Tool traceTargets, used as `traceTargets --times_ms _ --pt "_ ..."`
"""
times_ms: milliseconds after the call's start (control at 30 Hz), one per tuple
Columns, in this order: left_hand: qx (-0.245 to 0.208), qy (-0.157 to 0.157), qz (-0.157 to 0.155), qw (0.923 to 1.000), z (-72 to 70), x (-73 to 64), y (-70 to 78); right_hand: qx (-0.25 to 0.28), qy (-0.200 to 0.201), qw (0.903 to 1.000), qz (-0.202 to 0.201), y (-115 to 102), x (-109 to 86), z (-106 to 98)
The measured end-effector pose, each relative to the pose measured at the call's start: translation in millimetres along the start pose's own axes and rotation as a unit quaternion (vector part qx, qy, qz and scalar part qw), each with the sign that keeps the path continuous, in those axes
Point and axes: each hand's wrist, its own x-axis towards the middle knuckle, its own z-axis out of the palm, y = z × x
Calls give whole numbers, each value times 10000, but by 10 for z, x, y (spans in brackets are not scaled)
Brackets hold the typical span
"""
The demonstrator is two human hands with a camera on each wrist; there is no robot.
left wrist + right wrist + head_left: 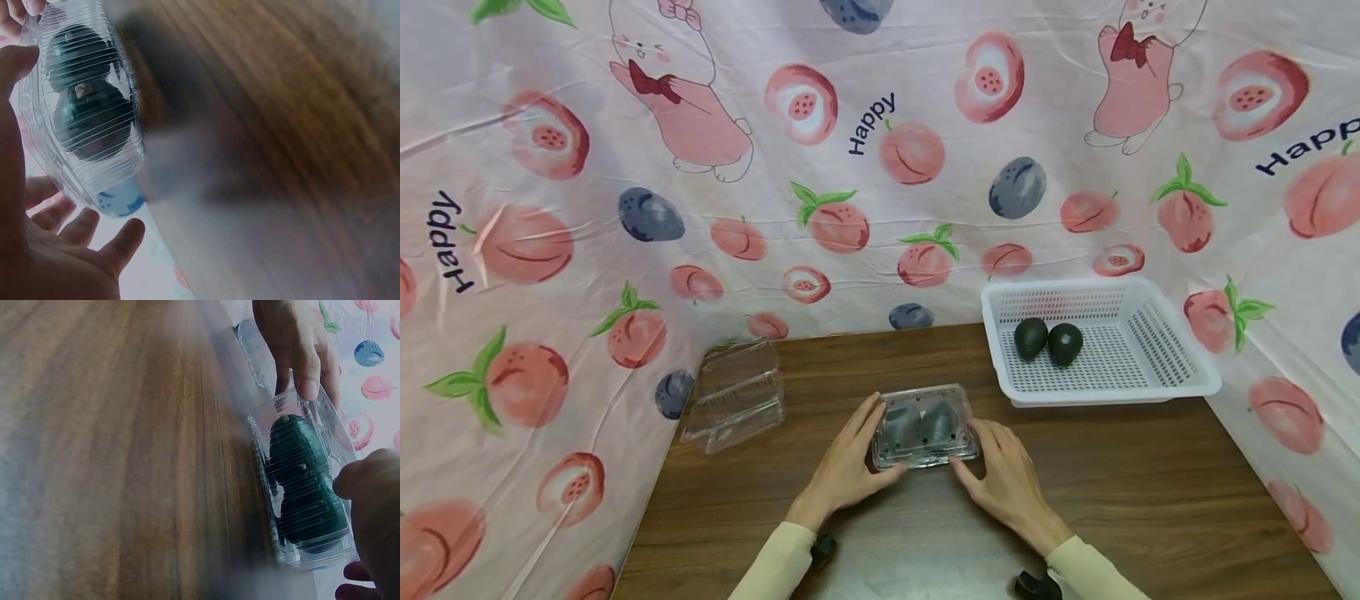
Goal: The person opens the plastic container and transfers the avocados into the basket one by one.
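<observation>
A closed clear plastic clamshell box (925,459) lies on the table between both hands, two dark avocados (94,119) visible through its ribbed wall. My left hand (847,464) holds the box's left end, fingers along the side and thumb at the front edge. Around the right end, my right hand (1009,477) has its fingers at the side and its thumb (350,479) by the front rim. The wrist views show the box's front, with the hands at opposite ends; some fingertips are hidden behind it.
At the back right stands a white perforated basket (1135,387) with two avocados (1048,342) in its left part. Another clear clamshell box (737,404), standing open, is at the table's left edge. Fruit-printed cloth (865,192) walls in the brown wooden table (1120,492).
</observation>
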Motion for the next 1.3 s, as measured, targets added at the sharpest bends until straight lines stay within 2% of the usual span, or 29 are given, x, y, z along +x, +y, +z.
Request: traceTargets --times_ms 467,733,933,1133,1300 --pt "-14 288 297 9991 26 -78 -3 11 73 9999 -139 -56 -79 -54" --pt "138 421 330 9985 63 -72 -18 378 21 9988 -310 -11 -34 -86" --pt "238 422 318 9983 64 -65 12 753 -470 9939 -646 49 27 -108" --pt "333 292 219 9988 45 -57 54 860 -1201 9869 -648 91 100 -134" --pt "364 244 164 9989 37 -44 76 855 -1570 9816 -667 133 192 -132"
